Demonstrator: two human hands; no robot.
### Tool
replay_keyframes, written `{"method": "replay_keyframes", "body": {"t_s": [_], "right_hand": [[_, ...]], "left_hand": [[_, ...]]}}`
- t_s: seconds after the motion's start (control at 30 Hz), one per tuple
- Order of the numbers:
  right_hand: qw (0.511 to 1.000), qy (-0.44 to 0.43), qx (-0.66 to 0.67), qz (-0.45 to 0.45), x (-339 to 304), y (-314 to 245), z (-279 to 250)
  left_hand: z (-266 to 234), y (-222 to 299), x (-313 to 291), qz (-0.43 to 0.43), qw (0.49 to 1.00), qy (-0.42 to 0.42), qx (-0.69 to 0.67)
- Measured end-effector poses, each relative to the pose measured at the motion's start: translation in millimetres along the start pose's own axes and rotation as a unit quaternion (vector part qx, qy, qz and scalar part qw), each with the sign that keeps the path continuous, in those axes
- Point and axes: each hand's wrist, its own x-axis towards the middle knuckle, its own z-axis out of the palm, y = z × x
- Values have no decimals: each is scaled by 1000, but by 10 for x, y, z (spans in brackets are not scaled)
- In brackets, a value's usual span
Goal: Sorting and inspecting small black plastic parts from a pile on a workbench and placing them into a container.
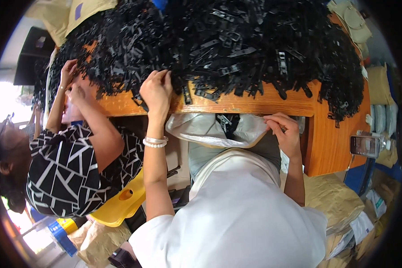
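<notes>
A big heap of small black plastic clips covers the orange wooden table. My left hand rests at the table's near edge with fingers curled into the black pieces, a pearl bracelet on the wrist. My right hand grips the rim of a white plastic bag held open just under the table edge. A few black clips lie inside the bag.
A person in a black-and-white patterned top sits at my left on a yellow stool, both hands in the heap. A phone lies on the table's right end. Brown paper sacks and boxes crowd the floor at right.
</notes>
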Motion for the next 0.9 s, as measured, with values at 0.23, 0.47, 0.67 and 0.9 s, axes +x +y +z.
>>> {"method": "replay_keyframes", "body": {"t_s": [0.23,0.47,0.67,0.9], "right_hand": [[990,110,-11,83,1,161,-247],[846,386,-351,108,142,581,-758],[758,406,-493,130,253,766,-888],[895,432,-81,75,-42,738,-819]], "left_hand": [[24,-94,-52,5,996,-26,81],[33,30,-6,39,995,25,92],[16,75,-9,52,996,75,23],[-102,363,-174,-137,938,75,-309]]}}
